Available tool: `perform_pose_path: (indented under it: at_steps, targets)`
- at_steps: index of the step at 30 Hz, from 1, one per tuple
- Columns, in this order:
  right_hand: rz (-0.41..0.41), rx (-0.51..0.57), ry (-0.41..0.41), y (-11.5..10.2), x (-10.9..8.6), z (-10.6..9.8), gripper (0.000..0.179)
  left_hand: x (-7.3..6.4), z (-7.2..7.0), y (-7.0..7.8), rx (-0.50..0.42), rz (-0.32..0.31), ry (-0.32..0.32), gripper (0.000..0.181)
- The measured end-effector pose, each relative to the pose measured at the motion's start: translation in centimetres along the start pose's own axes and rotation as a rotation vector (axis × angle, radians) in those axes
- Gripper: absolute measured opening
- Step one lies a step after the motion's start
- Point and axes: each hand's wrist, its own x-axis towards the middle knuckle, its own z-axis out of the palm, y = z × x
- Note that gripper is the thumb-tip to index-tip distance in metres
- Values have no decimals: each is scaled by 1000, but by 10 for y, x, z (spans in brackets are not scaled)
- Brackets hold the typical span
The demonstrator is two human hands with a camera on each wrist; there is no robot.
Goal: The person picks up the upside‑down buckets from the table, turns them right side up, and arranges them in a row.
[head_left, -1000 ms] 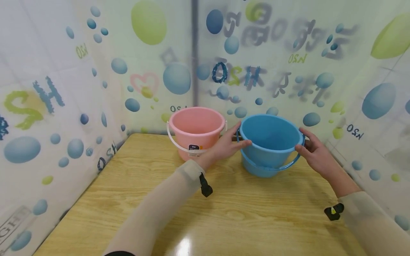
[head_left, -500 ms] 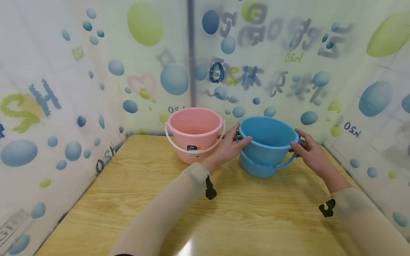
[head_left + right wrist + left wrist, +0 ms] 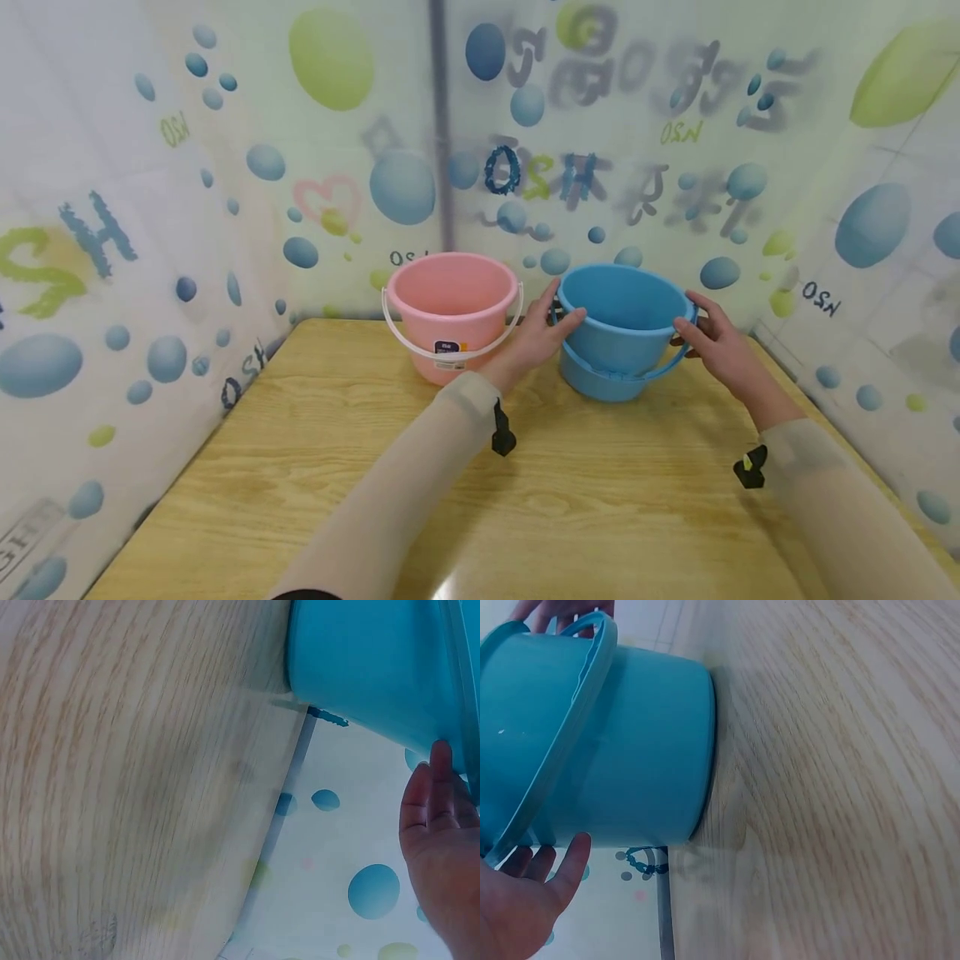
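Observation:
A blue plastic bucket (image 3: 618, 346) stands upright at the back right of the wooden table, its blue handle (image 3: 637, 377) hanging down across the front. My left hand (image 3: 534, 335) grips its left side, thumb over the near rim and fingers behind. On the other side, my right hand (image 3: 712, 337) holds it the same way near the handle's end. The left wrist view shows the bucket's base (image 3: 705, 750) close over the tabletop, with spread left fingers (image 3: 570, 870) along the wall. Fingers of the right hand (image 3: 442, 817) reach under the rim in the right wrist view.
A pink bucket (image 3: 450, 333) with a white handle and a label stands just left of the blue one, close to my left wrist. The wooden table (image 3: 600, 500) ends at patterned curtains (image 3: 337, 167) at the back and both sides.
The blue bucket has shifted slightly toward the back curtain with both hands on it. The pink bucket keeps its place, while the whole head view has drifted a little.

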Motion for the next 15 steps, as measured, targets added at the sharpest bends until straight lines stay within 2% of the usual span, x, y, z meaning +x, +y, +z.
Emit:
perform_pose_path:
  at_steps: [9, 15]
  targets:
    - [7, 33, 4, 1, 6, 3, 80, 3, -2, -1, -26, -13, 4, 89]
    - [9, 63, -7, 0, 2, 3, 81, -5, 0, 0, -118, -32, 17, 90]
